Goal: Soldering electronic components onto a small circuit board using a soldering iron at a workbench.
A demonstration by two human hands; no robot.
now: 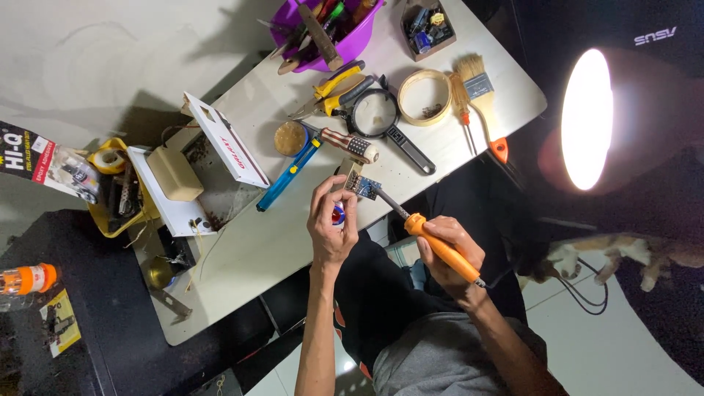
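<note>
Orange soldering iron (440,246): one, gripped by right hand (449,253) | left hand (331,220) pinching one blue board (364,186)

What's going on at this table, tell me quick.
A person is soldering at a cluttered white table. The right hand grips an orange soldering iron, its tip reaching to a small blue circuit board. The left hand is raised beside the board, pinching something small with red and blue on it; what it is cannot be told. Pliers, a magnifying glass, a paintbrush and a purple bowl of tools lie further back.
</note>
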